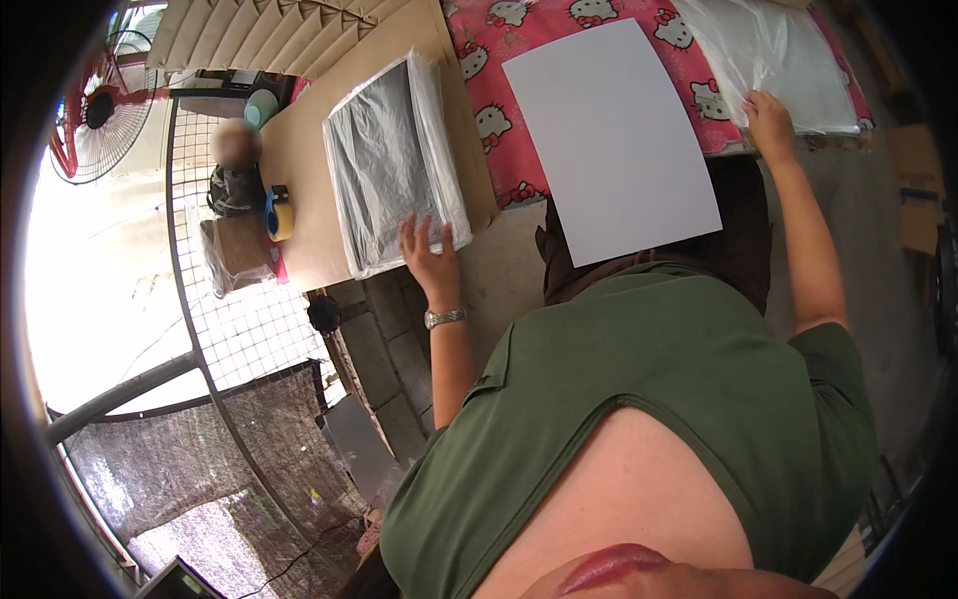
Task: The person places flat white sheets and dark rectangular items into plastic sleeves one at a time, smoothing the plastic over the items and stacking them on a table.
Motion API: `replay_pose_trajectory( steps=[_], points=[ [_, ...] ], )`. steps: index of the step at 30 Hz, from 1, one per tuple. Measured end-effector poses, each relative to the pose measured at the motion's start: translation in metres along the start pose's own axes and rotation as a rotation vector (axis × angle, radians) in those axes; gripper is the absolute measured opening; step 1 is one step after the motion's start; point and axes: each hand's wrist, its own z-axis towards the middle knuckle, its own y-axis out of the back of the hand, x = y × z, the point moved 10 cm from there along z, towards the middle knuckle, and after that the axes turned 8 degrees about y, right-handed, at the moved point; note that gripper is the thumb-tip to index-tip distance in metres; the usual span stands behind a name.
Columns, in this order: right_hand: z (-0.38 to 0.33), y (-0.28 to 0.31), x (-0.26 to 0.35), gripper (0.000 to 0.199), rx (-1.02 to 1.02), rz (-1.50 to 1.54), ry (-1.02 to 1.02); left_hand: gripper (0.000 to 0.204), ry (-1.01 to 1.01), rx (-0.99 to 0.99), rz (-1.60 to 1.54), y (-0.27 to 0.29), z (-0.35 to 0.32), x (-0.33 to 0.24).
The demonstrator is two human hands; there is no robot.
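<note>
My left hand [431,262] rests with its fingers spread on the near end of a stack of dark sheets wrapped in clear plastic [384,165]. A watch is on that wrist. At the right, my right hand [768,122] pinches the near edge of a clear plastic bag [798,75] on a pile of such bags. Between my hands lies a large white sheet [619,145], flat, its near end reaching past the table edge over my lap. Neither hand touches it.
A pink cloth with cartoon cats [491,90] covers the table. Brown cardboard [294,165] lies under the wrapped stack, with folded brown board [264,35] beyond. A tape roll on a dispenser [280,215] stands at the left edge, near a wire mesh and a red fan [100,108].
</note>
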Motion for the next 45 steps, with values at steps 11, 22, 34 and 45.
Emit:
replay_pose_trajectory(
  steps=[11,22,34,45],
  points=[
    [0.001,0.059,0.033,0.025,-0.326,0.111,0.19,0.016,-0.084,0.05,0.066,-0.022,-0.033,-0.006],
    [-0.026,-0.012,0.044,0.023,0.378,0.501,0.026,0.008,-0.029,0.003,0.024,-0.026,-0.031,-0.007],
    [0.02,0.087,-0.069,0.032,-0.66,-0.367,-0.224,0.023,0.047,0.163,-0.088,-0.033,-0.037,-0.015],
    [0.005,-0.012,0.027,0.027,0.54,0.692,-0.087,0.018,-0.117,0.169,-0.163,-0.03,-0.036,-0.07]
  ],
)
